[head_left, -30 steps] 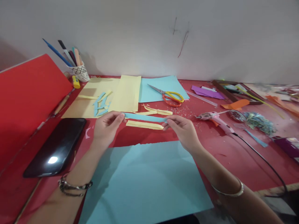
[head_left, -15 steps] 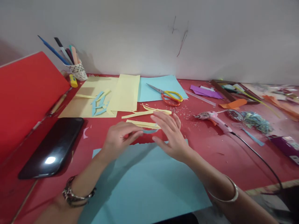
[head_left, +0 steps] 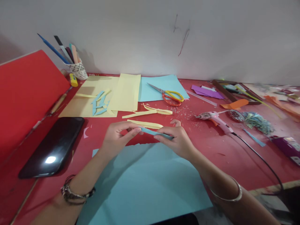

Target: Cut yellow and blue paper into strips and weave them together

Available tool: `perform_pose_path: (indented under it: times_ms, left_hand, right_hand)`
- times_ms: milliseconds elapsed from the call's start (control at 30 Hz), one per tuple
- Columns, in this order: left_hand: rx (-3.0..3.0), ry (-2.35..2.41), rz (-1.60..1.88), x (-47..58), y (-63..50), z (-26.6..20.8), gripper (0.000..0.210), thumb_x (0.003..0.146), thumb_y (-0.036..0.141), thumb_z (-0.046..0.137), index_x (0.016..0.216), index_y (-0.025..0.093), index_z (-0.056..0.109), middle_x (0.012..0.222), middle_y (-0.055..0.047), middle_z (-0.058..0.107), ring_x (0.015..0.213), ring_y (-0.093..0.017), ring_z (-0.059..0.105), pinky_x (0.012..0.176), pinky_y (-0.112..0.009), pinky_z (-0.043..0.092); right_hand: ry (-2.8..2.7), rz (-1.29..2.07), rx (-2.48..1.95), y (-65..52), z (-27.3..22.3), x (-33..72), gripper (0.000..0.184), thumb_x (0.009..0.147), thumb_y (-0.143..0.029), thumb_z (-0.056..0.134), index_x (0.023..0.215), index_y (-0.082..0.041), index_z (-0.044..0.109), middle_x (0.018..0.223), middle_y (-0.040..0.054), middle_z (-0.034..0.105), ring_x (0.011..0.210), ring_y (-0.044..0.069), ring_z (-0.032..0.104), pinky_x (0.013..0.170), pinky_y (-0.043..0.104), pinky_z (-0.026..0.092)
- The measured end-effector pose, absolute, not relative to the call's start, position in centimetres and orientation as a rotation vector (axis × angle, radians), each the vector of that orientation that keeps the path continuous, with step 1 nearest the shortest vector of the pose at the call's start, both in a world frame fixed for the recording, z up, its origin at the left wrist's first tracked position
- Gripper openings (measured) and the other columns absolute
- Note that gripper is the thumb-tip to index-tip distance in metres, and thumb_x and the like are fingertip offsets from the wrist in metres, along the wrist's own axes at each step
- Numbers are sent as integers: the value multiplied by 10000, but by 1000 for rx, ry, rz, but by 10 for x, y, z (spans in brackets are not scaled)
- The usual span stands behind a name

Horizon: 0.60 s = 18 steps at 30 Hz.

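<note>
A narrow blue paper strip [head_left: 149, 131] is stretched between my two hands, above the far edge of a large blue sheet [head_left: 145, 184]. My left hand [head_left: 119, 136] pinches its left end between thumb and fingers. Toward the other end, my right hand [head_left: 176, 139] grips the strip, thumb below and fingers on top, with a short tip sticking out past the thumb. Just beyond the hands lie yellow paper strips [head_left: 145, 124], several of them loose on the red table [head_left: 201, 159].
Scissors [head_left: 172, 97] rest on blue paper at the back, beside yellow sheets [head_left: 126, 93] and small cut strips [head_left: 99, 103]. A pink glue gun [head_left: 217, 122] with its cord lies right. A black phone [head_left: 52, 147] and pen cup [head_left: 78, 70] are left.
My right hand, spread open before, has closed on the blue strip. The strip, sagging earlier, is now straight between both hands. My left hand keeps its pinch.
</note>
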<state>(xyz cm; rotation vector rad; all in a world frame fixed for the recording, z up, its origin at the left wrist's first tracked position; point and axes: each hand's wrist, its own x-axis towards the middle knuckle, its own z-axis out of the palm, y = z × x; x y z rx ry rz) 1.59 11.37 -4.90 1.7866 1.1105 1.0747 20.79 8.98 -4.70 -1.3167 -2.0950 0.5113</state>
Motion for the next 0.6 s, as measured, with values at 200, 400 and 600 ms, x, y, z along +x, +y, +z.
perform_pose_path:
  times_ms: [200,400,600]
  left_hand:
    - [1706,1140,1180,11,119,-54,135,703,277,563,628,195,640,599,18,660,571,-103,571,555,-185,447]
    - [1658,1180,1204,8,122,-57,123,690,276,567,623,200,636,614,20,664,598,-111,582,592,-199,457]
    - [1646,1273,1213,7,125,-59,144,689,303,556,631,200,637,605,23,653,579,-108,551,569,-205,438]
  right_hand:
    - [-1844,948,-1339,95,-44,212,228,765,-290,487,569,-175,507,477,-56,407,441,61,341,473,212,285]
    - [-1776,1094,-1305,98,-42,216,336,806,-302,402,506,-180,312,482,-69,251,425,40,230,402,189,214]
    - [-1674,1011,-1421,99,-42,216,176,742,-258,506,601,-155,531,431,-77,356,384,33,292,378,176,235]
